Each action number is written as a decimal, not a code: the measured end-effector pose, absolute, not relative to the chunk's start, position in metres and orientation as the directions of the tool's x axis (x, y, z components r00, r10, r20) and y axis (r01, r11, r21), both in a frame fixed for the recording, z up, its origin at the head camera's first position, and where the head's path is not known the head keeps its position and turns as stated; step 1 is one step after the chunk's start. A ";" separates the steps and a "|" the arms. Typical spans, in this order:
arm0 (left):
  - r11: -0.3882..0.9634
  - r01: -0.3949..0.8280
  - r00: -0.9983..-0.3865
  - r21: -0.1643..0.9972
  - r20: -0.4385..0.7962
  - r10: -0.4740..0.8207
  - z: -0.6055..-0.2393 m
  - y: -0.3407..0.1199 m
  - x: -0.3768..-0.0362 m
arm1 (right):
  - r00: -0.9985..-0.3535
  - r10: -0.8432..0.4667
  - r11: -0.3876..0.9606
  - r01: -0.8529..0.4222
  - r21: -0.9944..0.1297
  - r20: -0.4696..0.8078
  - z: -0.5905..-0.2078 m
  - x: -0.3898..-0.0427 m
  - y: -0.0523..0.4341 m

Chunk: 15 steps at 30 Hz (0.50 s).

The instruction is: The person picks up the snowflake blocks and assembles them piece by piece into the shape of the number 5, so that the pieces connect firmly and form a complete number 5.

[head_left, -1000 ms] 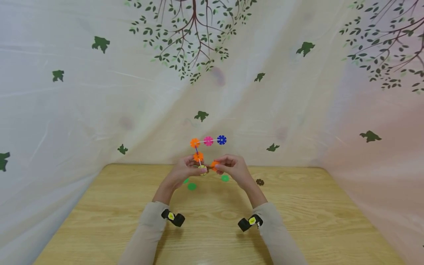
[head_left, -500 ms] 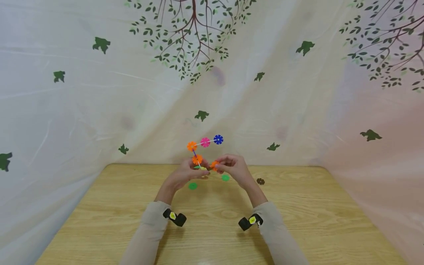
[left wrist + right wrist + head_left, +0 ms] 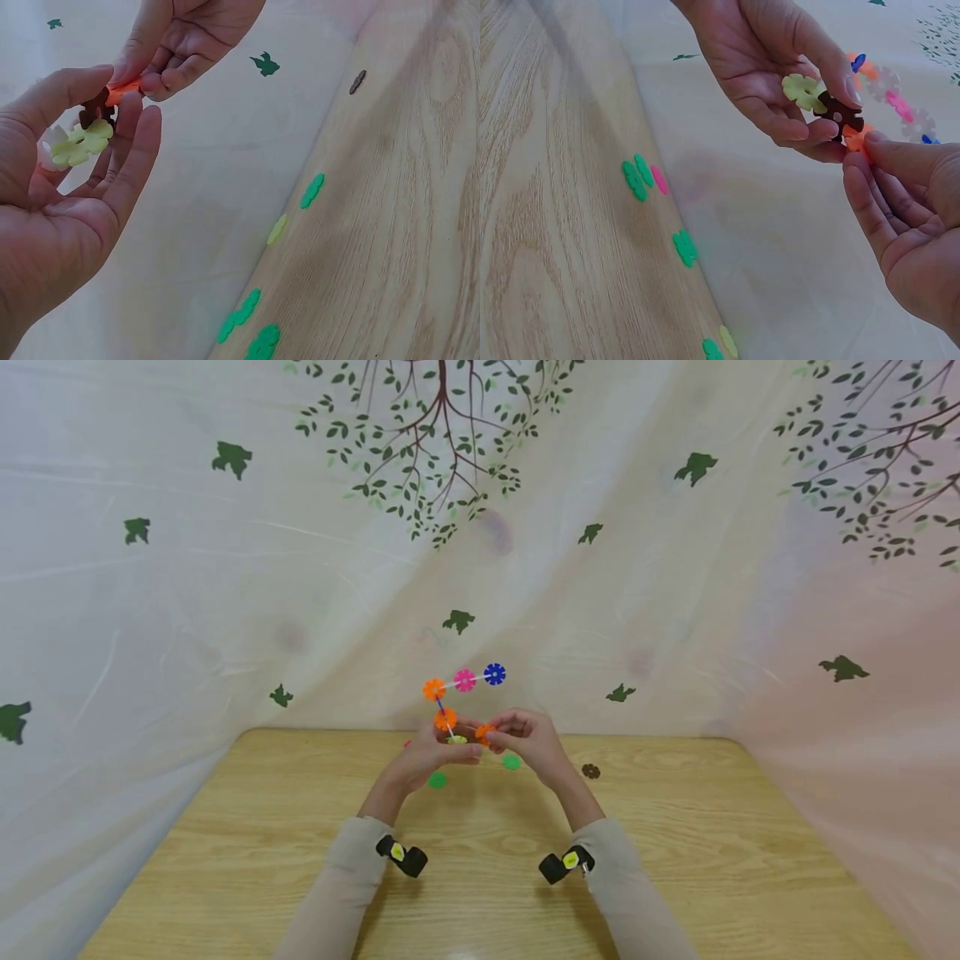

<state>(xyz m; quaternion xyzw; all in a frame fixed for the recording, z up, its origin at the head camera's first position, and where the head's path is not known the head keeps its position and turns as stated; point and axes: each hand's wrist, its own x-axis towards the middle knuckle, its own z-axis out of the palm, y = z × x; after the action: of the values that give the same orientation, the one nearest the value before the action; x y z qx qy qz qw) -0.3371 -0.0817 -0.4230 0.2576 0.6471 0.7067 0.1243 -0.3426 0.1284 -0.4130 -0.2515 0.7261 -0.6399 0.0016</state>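
My left hand [image 3: 420, 762] holds a chain of flower-shaped interlocking plastic discs, thumb and fingers around the brown disc [image 3: 849, 118] near its lower end. A pale yellow disc [image 3: 94, 137] sits beside the brown one. Upward from there, the chain bends through two orange discs to a pink disc [image 3: 465, 681] and a dark blue disc [image 3: 494, 674] at its tip, with white discs edge-on between. My right hand [image 3: 534, 745] pinches another orange disc [image 3: 858, 144] between thumb and fingers, right at the brown disc's edge. The fingertips partly cover this meeting point.
Loose discs lie on the wooden table [image 3: 480, 860] near its back edge: several green discs [image 3: 684, 247], a pink disc [image 3: 659, 179], a yellow disc [image 3: 277, 229] and a brown disc [image 3: 591, 771]. A pale curtain [image 3: 360, 610] printed with leaves hangs behind.
My left hand has shifted slightly right, and its thumb has slid toward the right hand. The chain's upper part has tilted and moved a little left. The right hand has stayed almost still.
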 end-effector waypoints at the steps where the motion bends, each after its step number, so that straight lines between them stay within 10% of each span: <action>1: -0.131 0.161 -0.837 0.978 0.206 0.507 -0.423 -0.081 -0.337 | -0.873 -0.367 0.053 -0.363 -0.930 0.320 -0.413 -0.343 0.129; 15: -0.097 0.151 -0.870 0.984 0.179 0.460 -0.424 -0.081 -0.338 | -0.900 -0.370 0.086 -0.281 -0.956 0.231 -0.390 -0.325 0.127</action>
<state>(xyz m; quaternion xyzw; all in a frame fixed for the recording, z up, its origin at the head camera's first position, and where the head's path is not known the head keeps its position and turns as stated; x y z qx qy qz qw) -0.3380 -0.0810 -0.4241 0.2305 0.6629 0.7038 0.1095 -0.3255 0.1267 -0.3898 -0.2209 0.7362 -0.6388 0.0346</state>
